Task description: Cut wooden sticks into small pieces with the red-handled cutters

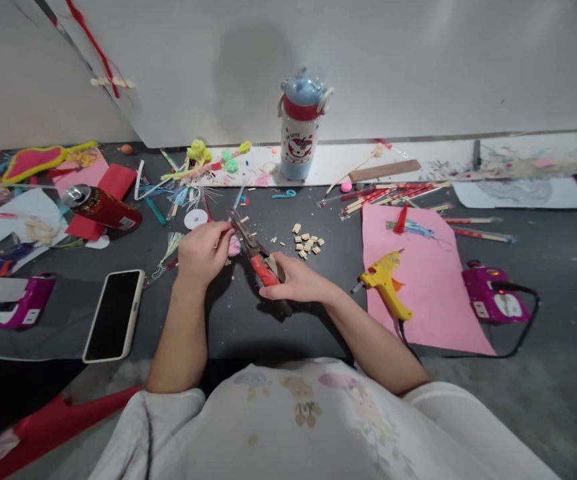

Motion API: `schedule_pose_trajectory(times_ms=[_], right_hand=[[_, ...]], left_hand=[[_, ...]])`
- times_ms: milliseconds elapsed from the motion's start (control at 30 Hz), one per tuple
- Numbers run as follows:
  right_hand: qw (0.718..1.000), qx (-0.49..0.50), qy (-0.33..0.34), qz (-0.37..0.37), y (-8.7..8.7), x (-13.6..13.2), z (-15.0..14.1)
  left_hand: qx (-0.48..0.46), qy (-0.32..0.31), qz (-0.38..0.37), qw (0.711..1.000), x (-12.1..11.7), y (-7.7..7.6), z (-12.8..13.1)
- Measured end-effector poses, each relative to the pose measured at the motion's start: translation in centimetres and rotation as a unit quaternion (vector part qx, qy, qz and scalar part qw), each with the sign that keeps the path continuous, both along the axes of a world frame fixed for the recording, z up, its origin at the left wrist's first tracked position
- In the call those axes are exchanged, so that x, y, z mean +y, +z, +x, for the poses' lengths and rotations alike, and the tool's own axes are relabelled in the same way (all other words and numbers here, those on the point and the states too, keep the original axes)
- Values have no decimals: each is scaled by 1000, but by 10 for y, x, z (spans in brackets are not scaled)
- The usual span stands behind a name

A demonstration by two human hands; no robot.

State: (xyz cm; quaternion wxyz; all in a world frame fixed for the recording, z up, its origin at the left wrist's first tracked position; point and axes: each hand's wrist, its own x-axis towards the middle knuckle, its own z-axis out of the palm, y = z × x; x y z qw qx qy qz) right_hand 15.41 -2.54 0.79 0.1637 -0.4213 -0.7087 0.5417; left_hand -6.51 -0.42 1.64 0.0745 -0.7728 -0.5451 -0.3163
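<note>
In the head view, the pliers (262, 268) sit near the middle of the clock, just above the desk (313, 213). The right hand (301, 279) has its fingers wrapped around the red handles. The left hand (203, 250) is by the tip of the pliers, with its fingers bent in. I can't tell if they pinch something there. A white spool (196, 219) is just beyond that hand.

From the pliers, a little heap of wood bits (308, 246) lies between 2 and 3 o'clock, loose on the desk. The bottle (298, 143) stands up between 12 and 1 o'clock. It has a see-through top, a red ring and a picture on its white side, and I can't see what is in it. A red can (111, 210) is near 10 o'clock, and its inside is hidden too.

At 2 o'clock, clear wrappers (393, 197) hold thin red and wood-colored sticks. At 3 o'clock, a yellow glue gun (386, 287) rests on pink paper (433, 287). Farther out the same way is a purple box (478, 283), with a black cord (537, 307) running to it. A phone (113, 317) lies near 8 o'clock with a dark screen.
</note>
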Motion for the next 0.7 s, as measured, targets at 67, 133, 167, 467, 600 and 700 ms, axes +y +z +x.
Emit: schedule_pose_trajectory(times_ms=[67,133,167,467,600,700], right_hand=[[999,4,-29,-13,-5,0,-3],[998,29,-51,-35,-10,0,-5],[996,47,-59,-44,-13,1,-6],[980,152,-121,-41,-26,5,-11],[975,190,-104,-42,-31,6,-14],[973,205,-96,-45,-35,6,-15]], left_hand=[[-7,8,25,1000,-1,1,5],[-32,6,66,997,-2,3,10],[-49,-1,81,996,-4,3,13],[-266,-203,-338,879,-10,-6,43],[-377,-220,-434,788,-10,-10,50],[-424,-188,-470,751,-10,-11,54]])
